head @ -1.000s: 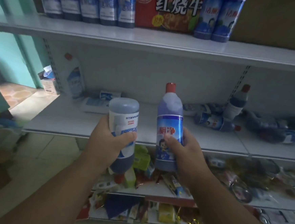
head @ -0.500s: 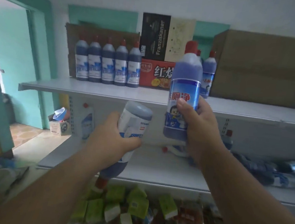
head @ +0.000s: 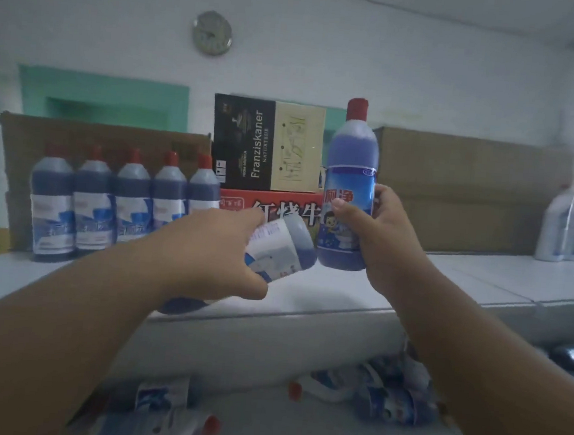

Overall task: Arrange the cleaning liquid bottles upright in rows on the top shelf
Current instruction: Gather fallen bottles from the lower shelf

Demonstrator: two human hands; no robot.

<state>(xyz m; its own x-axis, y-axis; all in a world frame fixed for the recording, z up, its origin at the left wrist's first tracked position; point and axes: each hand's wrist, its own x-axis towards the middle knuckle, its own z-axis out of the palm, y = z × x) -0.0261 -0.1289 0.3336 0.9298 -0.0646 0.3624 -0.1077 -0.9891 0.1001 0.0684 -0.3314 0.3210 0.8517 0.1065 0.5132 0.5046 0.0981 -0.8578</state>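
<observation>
The right hand (head: 383,238) gripped an upright blue bottle (head: 349,194) around its lower half, thumb across the label and fingers curled behind, with the red cap at the top. This bottle was held above the near part of the top shelf (head: 341,300), its base just over the white surface, in front of a red carton (head: 272,206). The left hand (head: 214,249) held a second bottle (head: 276,250) tipped far over, its flat base pointing up and to the right and its neck hidden behind the wrist; the fingers wrapped around its white label. The base of the tipped bottle lay just beside the lower edge of the upright one; whether they touched could not be told.

At the far left of the top shelf stood a row of five bottles (head: 121,207), upright and side by side against a brown cardboard box (head: 99,137). A black and cream box (head: 267,143) sat on the red carton. Further right was a large brown carton (head: 469,194), and at the far right edge several pale bottles (head: 573,226) stood upright. On the lower shelf (head: 296,424) more bottles lay on their sides, blurred. A round clock (head: 212,33) hung on the wall.
</observation>
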